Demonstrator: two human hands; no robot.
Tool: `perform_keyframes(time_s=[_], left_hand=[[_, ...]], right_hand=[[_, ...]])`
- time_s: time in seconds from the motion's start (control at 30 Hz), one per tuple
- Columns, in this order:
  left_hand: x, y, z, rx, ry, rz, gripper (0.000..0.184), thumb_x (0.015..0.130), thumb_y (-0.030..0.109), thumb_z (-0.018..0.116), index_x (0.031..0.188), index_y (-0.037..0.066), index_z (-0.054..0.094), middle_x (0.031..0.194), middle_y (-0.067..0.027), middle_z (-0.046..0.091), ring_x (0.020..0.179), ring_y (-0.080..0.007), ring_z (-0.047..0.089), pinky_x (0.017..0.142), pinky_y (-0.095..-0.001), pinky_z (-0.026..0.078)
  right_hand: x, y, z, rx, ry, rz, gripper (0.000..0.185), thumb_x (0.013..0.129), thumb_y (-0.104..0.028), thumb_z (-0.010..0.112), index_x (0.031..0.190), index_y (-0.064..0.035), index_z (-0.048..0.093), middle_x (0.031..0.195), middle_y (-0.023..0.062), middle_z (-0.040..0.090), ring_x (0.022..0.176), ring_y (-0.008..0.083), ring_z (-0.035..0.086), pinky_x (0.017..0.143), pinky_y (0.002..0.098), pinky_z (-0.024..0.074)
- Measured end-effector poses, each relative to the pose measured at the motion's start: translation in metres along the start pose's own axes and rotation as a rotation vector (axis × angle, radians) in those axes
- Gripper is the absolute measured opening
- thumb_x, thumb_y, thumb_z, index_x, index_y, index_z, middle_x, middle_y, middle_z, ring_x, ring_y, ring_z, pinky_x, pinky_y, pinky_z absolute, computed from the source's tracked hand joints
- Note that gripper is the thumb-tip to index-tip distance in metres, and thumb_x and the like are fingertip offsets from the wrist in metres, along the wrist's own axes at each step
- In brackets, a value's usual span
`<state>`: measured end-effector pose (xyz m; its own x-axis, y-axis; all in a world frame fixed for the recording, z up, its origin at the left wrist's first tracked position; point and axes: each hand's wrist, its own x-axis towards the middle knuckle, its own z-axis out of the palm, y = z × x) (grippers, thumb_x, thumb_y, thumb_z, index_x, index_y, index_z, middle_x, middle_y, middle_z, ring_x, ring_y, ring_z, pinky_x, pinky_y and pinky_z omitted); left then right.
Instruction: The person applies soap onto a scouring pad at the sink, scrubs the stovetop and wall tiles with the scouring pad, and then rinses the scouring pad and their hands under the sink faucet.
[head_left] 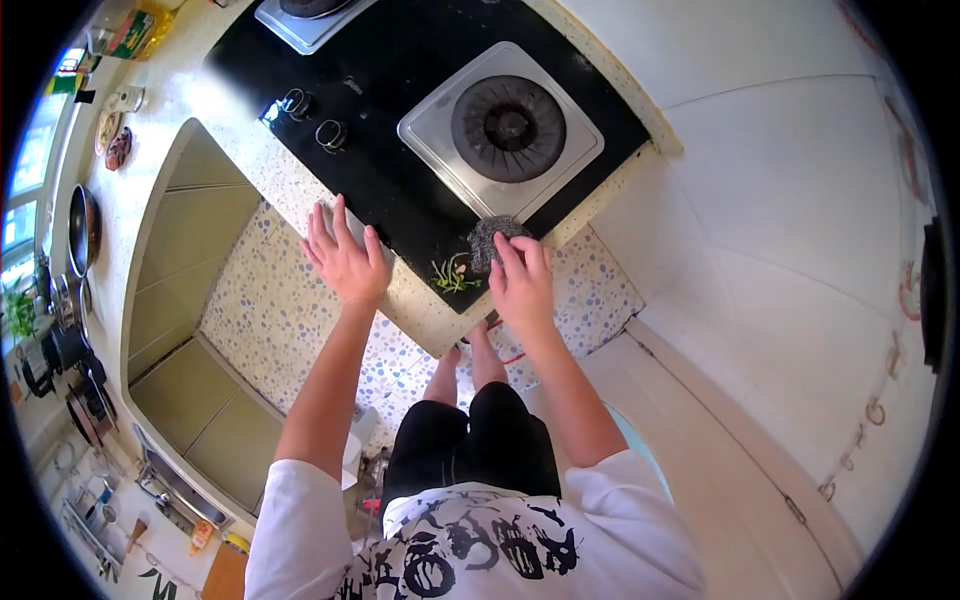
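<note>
1. My right hand [522, 286] has its fingers bent closed on the dark scouring pad [490, 243], near the black stovetop's [395, 185] near right corner.
2. My left hand [347, 264], fingers spread, holds nothing at the desk's [415, 308] edge.
3. Green scraps [455, 276] lie between them.

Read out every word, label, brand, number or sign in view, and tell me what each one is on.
No text reads reliably.
White shirt: large black lettering, too stylized and distorted to quote.
Oil-coloured bottle: green and red label, too blurred.
Small orange bottle: any print too small.
Pale jar: any print too small.
</note>
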<state>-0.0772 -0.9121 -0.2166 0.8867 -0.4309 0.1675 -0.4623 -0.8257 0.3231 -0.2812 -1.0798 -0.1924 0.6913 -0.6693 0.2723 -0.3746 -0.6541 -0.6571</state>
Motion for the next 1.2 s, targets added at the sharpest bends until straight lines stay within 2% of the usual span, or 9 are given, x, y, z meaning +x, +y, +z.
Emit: perform_keyframes(time_s=[0.17,0.27,0.4,0.57,0.73,0.8,0.87,1.03,1.2], left_hand=[[0.0,0.0,0.0,0.018,0.008,0.002,0.061,0.102,0.039,0.053,0.16,0.022,0.044,0.167,-0.0165,0.034,0.159,-0.0339,0.026,0.13,-0.0571,0.01],[-0.001,0.0,0.001,0.024,0.008,0.006,0.06,0.102,0.037,0.052,0.16,0.023,0.044,0.167,-0.016,0.034,0.158,-0.033,0.027,0.13,-0.0563,0.01],[0.0,-0.001,0.002,-0.02,0.015,0.002,0.062,0.1,0.041,0.055,0.158,0.021,0.047,0.167,-0.0168,0.034,0.159,-0.0354,0.025,0.13,-0.0576,0.009],[0.0,-0.003,0.003,0.003,0.007,-0.004,0.062,0.1,0.041,0.055,0.158,0.021,0.047,0.167,-0.0168,0.034,0.159,-0.0351,0.026,0.129,-0.0579,0.01],[0.0,-0.002,0.004,-0.007,0.014,-0.002,0.062,0.099,0.037,0.057,0.158,0.021,0.047,0.167,-0.0168,0.035,0.158,-0.0353,0.026,0.129,-0.0583,0.01],[0.0,0.0,0.004,-0.013,0.028,0.006,0.061,0.099,0.035,0.057,0.158,0.02,0.048,0.166,-0.0169,0.036,0.158,-0.0357,0.027,0.129,-0.0585,0.011],[0.001,0.0,0.006,-0.013,0.034,0.017,0.061,0.099,0.034,0.058,0.157,0.019,0.049,0.166,-0.0171,0.037,0.157,-0.0368,0.028,0.129,-0.0592,0.012],[0.0,-0.001,0.004,-0.01,0.032,0.019,0.06,0.1,0.035,0.057,0.157,0.018,0.049,0.166,-0.0169,0.037,0.157,-0.0376,0.029,0.128,-0.0595,0.012],[0.0,0.0,0.004,0.014,0.025,0.015,0.059,0.1,0.036,0.055,0.157,0.019,0.05,0.166,-0.0164,0.038,0.157,-0.0374,0.029,0.128,-0.0594,0.012]], right_hand=[[0.036,0.037,-0.017,-0.139,0.155,0.095,0.033,0.09,-0.004,0.072,0.123,-0.0033,0.072,0.113,0.0125,0.062,0.105,0.0338,0.059,0.089,0.046,0.0524],[0.023,0.014,-0.003,-0.06,0.062,0.12,0.033,0.089,-0.004,0.073,0.122,-0.0038,0.073,0.112,0.012,0.062,0.105,0.0339,0.06,0.089,0.0466,0.0524],[-0.005,-0.02,0.015,0.019,-0.042,-0.039,0.035,0.087,-0.002,0.073,0.122,-0.0046,0.073,0.109,0.0106,0.061,0.103,0.0346,0.06,0.088,0.0448,0.0535],[0.042,0.02,-0.006,-0.076,0.158,0.121,0.031,0.089,-0.001,0.071,0.119,-0.0048,0.074,0.106,0.0115,0.062,0.1,0.0348,0.061,0.085,0.0456,0.0532],[0.001,-0.015,0.013,0.074,-0.04,-0.021,0.03,0.089,-0.002,0.071,0.119,-0.0044,0.075,0.107,0.0109,0.063,0.101,0.0355,0.061,0.089,0.044,0.0534],[-0.001,-0.009,0.008,0.228,-0.01,0.119,0.03,0.09,0.0,0.071,0.119,-0.0054,0.075,0.107,0.0113,0.063,0.101,0.0331,0.062,0.085,0.0415,0.0544],[0.016,0.012,-0.017,0.296,0.101,0.282,0.031,0.091,0.0,0.072,0.121,-0.0067,0.076,0.106,0.0119,0.064,0.096,0.0303,0.064,0.08,0.0386,0.0548],[0.074,0.13,-0.077,-0.107,0.421,0.285,0.031,0.093,-0.005,0.074,0.124,-0.0078,0.075,0.105,0.0129,0.065,0.092,0.0303,0.065,0.08,0.0386,0.0549],[0.118,0.19,-0.097,-0.377,0.295,0.253,0.035,0.093,-0.008,0.069,0.128,-0.0076,0.074,0.112,0.0167,0.065,0.102,0.0362,0.064,0.09,0.0454,0.0542]])
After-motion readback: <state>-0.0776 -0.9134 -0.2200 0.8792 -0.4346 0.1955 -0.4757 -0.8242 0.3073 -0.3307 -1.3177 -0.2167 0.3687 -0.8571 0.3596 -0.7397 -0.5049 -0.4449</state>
